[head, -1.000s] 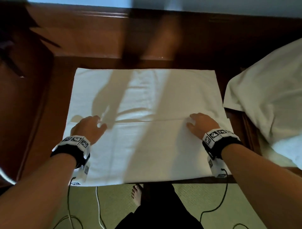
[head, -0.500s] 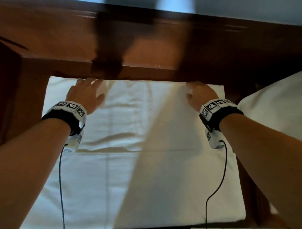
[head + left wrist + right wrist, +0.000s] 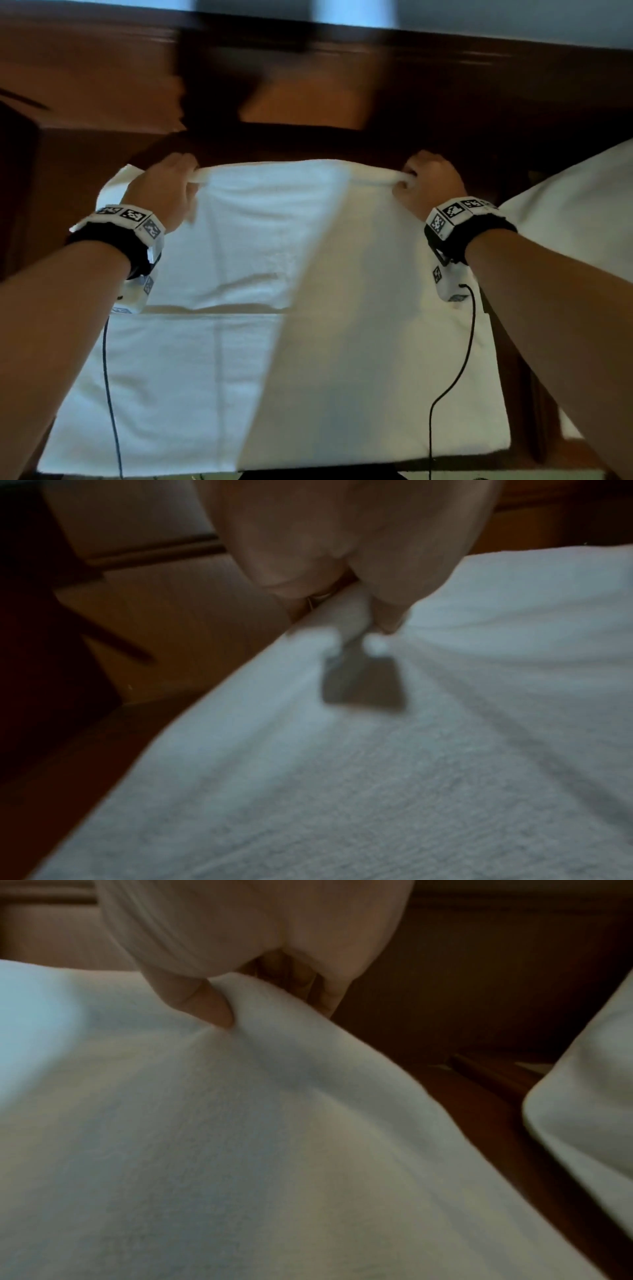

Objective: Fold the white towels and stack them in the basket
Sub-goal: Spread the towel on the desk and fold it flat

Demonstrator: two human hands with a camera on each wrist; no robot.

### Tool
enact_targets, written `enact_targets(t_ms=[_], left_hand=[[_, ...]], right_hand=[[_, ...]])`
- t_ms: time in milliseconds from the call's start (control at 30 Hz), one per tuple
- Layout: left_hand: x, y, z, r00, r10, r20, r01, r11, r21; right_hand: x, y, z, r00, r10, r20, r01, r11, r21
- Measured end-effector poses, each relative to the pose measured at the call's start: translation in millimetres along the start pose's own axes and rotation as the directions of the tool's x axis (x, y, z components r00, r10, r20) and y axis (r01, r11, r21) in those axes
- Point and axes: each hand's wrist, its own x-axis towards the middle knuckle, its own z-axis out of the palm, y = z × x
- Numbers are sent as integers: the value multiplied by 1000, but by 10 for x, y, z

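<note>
Head view: the white towel (image 3: 274,342) lies spread on the tabletop (image 3: 102,147); the left hand (image 3: 164,192) and right hand (image 3: 428,185) each pinch its far edge, apparently starting a fold. Wrist views: both grips hold cloth. Next, probably draw that edge toward the near edge evenly.

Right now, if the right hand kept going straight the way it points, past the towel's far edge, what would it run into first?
Probably the dark wooden panel behind the table. The right hand grips the far edge of the white towel and points away from the person; nothing shows between them, though depth is unclear.
</note>
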Motion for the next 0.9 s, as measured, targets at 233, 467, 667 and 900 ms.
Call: enact_targets(t_ms=[233,467,667,900], left_hand=[[-503,92,-646,995,93,-40,-94,995,-30],[-1737,133,-682,921,360,-151,-342,930,134],[-2879,123,-77,944,301,-136,-276,944,179],[-3616,156,781,969,131,210,-177,959,219]], right_hand=[[-606,-146,-490,998,40,-55,-40,999,8],[-1865,-220,-524,979,-84,-187,44,977,-208],[-2963,-80,-85,964,-126,-235,66,966,-249],[-3719,191,627,971,137,197,-45,911,-411]])
